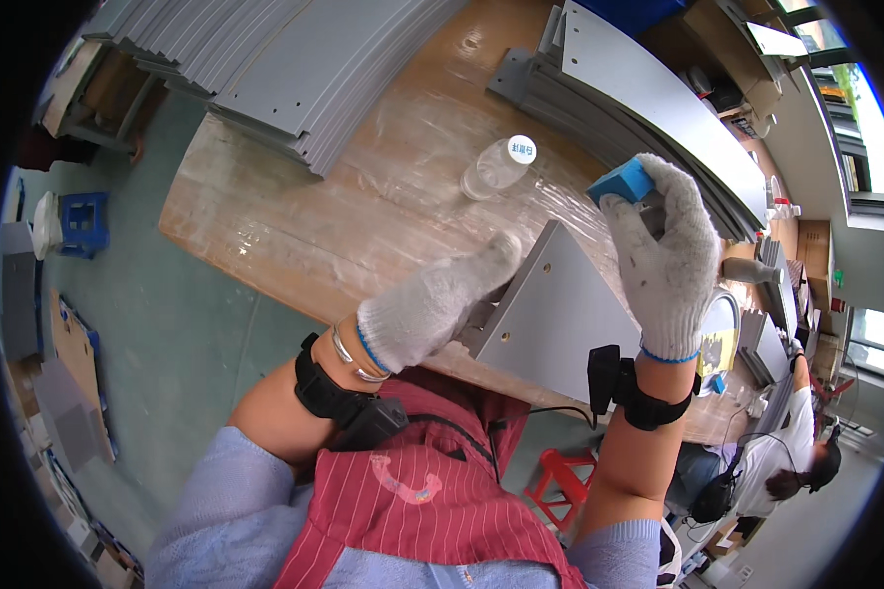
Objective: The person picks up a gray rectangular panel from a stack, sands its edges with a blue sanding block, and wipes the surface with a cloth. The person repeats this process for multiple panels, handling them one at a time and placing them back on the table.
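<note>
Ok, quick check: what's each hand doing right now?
Left hand: gloved, gripping the left edge of the grey panel.
Right hand: gloved, closed on a blue block at the panel's top.

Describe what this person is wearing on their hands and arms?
Both the left hand and the right hand wear knitted off-white work gloves with blue-trimmed cuffs. Each wrist carries a black strap with a small black box; a thin black cable runs from the right one. The left wrist also has silver bangles. Light blue sleeves are pushed up past the elbows.
</note>
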Demonstrator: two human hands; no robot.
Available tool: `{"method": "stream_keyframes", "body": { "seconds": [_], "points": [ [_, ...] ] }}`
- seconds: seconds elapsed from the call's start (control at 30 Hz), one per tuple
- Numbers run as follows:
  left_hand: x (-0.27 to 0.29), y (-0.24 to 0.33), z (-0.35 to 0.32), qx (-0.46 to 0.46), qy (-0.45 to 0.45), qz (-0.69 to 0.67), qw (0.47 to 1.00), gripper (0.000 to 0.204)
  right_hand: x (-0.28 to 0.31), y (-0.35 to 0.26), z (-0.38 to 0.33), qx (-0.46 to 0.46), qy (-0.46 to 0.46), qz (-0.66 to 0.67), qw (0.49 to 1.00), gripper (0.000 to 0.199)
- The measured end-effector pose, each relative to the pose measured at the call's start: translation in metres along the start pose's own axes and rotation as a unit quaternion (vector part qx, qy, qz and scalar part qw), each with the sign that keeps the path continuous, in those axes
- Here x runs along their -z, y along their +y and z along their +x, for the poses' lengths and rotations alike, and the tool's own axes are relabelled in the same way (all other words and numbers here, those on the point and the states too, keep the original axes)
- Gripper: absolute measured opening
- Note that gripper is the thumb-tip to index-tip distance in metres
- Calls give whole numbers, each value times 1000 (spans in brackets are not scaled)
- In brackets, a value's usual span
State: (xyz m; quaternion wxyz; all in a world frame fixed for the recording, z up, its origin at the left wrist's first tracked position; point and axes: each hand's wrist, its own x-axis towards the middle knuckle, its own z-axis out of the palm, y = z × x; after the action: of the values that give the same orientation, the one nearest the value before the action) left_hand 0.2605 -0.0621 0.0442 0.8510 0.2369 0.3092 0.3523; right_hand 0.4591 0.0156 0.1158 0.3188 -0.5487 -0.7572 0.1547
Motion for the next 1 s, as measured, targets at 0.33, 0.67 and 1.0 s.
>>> {"method": "stream_keyframes", "body": {
  "seconds": [0.33,0.67,1.0],
  "points": [
    [-17,-4,16,-74,97,165,979,49,-11,-7,-28,-152,27,203,967,35],
    [-16,-5,13,-79,70,137,985,51,-4,-7,-45,-195,97,208,954,32],
    [-18,-7,9,-73,108,184,974,51,8,41,-84,-188,152,87,966,31]
  ]
}}
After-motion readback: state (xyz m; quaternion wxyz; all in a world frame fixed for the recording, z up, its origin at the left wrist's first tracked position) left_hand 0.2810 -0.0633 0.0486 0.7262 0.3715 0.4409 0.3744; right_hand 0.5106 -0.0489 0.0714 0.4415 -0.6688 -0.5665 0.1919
